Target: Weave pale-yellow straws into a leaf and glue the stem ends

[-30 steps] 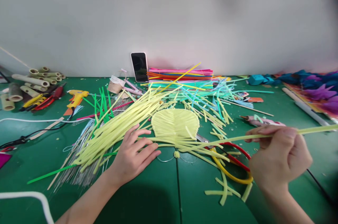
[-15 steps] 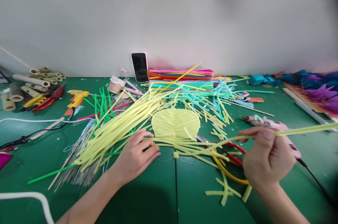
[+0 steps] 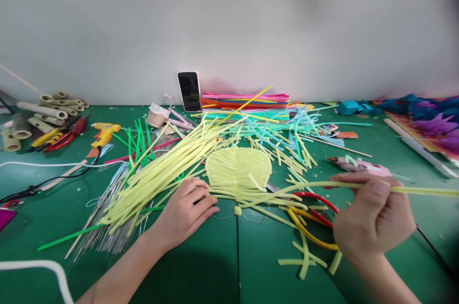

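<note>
My right hand [image 3: 375, 213] pinches a pale yellow pipe cleaner [image 3: 426, 190] between thumb and fingers. One end runs off past the right edge; the other stretches left toward the loose pale yellow strands. My left hand [image 3: 190, 208] lies with its fingers loosely spread on the table, touching the left ends of those strands. Between the hands, a leaf-shaped panel of pale yellow pipe cleaners [image 3: 222, 168] lies flat, with a raised line down its middle. Just below it sits a small yellow ball [image 3: 237, 210] with thin wire on either side.
Scissors with red and yellow handles [image 3: 311, 232] lie beside my right hand, a pink glue gun [image 3: 358, 166] behind it. A pale yellow bundle [image 3: 158, 179] covers metal wires at left. Farther back are a phone [image 3: 189, 91], a yellow glue gun [image 3: 104, 134] and bamboo tubes [image 3: 43, 113].
My right hand has moved a little to the right with the pipe cleaner, which now lies more level. My left hand stays nearly still.
</note>
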Demonstrator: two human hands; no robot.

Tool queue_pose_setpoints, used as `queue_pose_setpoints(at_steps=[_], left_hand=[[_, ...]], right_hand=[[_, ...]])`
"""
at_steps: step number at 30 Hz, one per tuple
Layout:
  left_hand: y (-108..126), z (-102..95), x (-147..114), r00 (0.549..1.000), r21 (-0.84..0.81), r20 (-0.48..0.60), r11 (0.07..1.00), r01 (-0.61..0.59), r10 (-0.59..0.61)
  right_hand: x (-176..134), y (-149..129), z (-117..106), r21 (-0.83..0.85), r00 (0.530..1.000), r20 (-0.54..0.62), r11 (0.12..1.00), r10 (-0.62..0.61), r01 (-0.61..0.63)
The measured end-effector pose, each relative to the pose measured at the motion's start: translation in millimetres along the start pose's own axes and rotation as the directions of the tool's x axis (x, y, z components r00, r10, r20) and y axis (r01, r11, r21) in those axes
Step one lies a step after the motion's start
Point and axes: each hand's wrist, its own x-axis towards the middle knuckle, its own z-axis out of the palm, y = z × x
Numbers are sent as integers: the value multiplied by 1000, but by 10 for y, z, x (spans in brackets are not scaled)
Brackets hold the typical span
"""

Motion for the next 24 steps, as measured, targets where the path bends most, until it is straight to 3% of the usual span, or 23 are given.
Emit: queue_pose_setpoints(at_steps=[3, 11, 15, 19, 24], left_hand=[[5, 6, 12, 1000, 1, -12, 1000, -3, 3], [138, 72, 50, 994, -76, -48, 993, 91, -95], [217, 104, 71, 992, -88, -22, 989, 119, -122], [234, 111, 86, 991, -66, 3, 989, 134, -134], [202, 97, 68, 992, -56, 18, 990, 127, -127]], right_hand=[[-15, -10, 7, 6, 993, -49, 995, -104, 104], [-62, -85, -19, -33, 982, 81, 984, -169, 172], [-49, -79, 17, 129, 994, 55, 988, -90, 82], [-27, -57, 64, 369, 997, 82, 929, -7, -23], [-36, -6, 31, 244, 980, 199, 969, -15, -34]])
